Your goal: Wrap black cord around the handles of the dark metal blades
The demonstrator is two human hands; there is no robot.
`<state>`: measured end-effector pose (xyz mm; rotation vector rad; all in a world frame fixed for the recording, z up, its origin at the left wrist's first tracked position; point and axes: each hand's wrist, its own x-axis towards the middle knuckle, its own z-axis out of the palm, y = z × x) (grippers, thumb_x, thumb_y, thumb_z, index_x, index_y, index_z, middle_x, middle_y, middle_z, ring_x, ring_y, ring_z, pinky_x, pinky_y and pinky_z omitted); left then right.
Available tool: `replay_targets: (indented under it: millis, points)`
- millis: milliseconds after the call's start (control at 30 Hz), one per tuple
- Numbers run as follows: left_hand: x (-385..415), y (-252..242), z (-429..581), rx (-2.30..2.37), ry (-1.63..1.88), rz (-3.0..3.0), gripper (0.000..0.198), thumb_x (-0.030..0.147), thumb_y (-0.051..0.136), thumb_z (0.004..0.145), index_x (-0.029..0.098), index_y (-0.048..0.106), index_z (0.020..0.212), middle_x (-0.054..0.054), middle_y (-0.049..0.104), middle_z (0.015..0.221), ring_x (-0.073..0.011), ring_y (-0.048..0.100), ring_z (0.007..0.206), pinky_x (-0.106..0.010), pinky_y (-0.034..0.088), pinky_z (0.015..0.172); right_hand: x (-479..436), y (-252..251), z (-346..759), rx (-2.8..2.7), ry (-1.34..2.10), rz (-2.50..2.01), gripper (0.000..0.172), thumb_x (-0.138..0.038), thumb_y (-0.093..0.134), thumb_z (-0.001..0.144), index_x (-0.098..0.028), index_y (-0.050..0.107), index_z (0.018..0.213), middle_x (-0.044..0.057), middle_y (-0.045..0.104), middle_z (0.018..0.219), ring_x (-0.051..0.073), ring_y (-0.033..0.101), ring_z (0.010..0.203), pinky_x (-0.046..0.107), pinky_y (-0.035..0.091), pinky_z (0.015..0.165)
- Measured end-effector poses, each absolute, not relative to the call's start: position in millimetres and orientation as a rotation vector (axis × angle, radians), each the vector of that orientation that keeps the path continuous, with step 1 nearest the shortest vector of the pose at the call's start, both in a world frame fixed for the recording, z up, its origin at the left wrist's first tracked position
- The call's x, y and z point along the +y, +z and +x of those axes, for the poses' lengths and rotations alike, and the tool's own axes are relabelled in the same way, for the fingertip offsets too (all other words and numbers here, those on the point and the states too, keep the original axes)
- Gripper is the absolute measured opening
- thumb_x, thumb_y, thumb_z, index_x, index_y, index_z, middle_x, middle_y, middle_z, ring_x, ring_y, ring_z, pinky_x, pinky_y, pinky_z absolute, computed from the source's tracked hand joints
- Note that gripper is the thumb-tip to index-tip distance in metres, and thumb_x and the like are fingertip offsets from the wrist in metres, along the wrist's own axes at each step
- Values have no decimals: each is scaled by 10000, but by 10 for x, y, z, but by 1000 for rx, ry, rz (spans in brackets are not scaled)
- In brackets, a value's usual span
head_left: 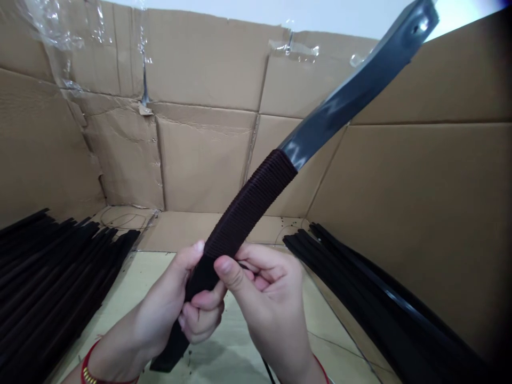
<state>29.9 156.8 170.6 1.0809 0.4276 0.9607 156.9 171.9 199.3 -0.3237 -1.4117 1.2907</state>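
Observation:
A long curved dark metal bar slants from bottom centre up to the top right, with a hole near its far end. Dark brown cord wrapping covers its middle section. My left hand is closed around the bar's lower part, just below the wrapping. My right hand pinches at the wrapping's lower end, thumb pressed against the bar, fingers curled. A thin dark cord seems to run between its fingers.
Several black bars lie piled at the left, and another stack of black bars lies at the right. Cardboard walls with torn tape enclose the light work surface.

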Motion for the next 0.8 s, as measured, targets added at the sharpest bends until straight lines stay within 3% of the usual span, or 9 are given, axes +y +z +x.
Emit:
replay_targets:
  millis: [267, 433, 600, 733, 800]
  points:
    - [1561, 1759, 250, 519, 975, 1121, 660, 782, 415, 787, 179, 362, 522, 72, 201, 401, -32, 152, 364, -189, 79, 377, 1743, 1985, 1599, -1493, 1313, -303, 181, -242, 683, 833, -144, 685, 681, 43, 682, 528, 160, 664, 456, 190, 504, 394]
    - [1498, 1825, 168, 688, 1118, 1167, 549, 691, 499, 827, 159, 528, 697, 69, 295, 440, -42, 218, 386, -171, 184, 391, 1740, 1975, 1668, -1674, 1125, -405, 298, -251, 657, 853, -126, 635, 583, -10, 551, 489, 65, 468, 421, 176, 334, 382]
    - [1445, 1835, 244, 796, 1120, 1206, 552, 704, 603, 741, 158, 543, 678, 53, 379, 523, -18, 202, 382, -157, 160, 361, 1590, 1953, 1785, -1644, 1241, -458, 153, -296, 680, 843, -144, 698, 851, -10, 573, 607, 90, 525, 521, 201, 412, 488]
    - [1383, 1930, 282, 766, 1074, 1219, 621, 728, 479, 794, 184, 412, 503, 69, 198, 378, -31, 133, 331, -177, 125, 336, 1441, 1852, 2119, -1508, 1112, -754, 482, -288, 746, 782, -234, 564, 1224, -103, 308, 534, 61, 240, 427, 195, 222, 408]
    - [1353, 2001, 262, 789, 1109, 1252, 626, 645, 299, 899, 191, 390, 478, 51, 183, 376, -42, 166, 334, -168, 156, 348, 1380, 1715, 2391, -1613, 1130, -859, 405, -323, 735, 794, -208, 588, 1153, -101, 267, 538, 66, 221, 459, 201, 198, 429]
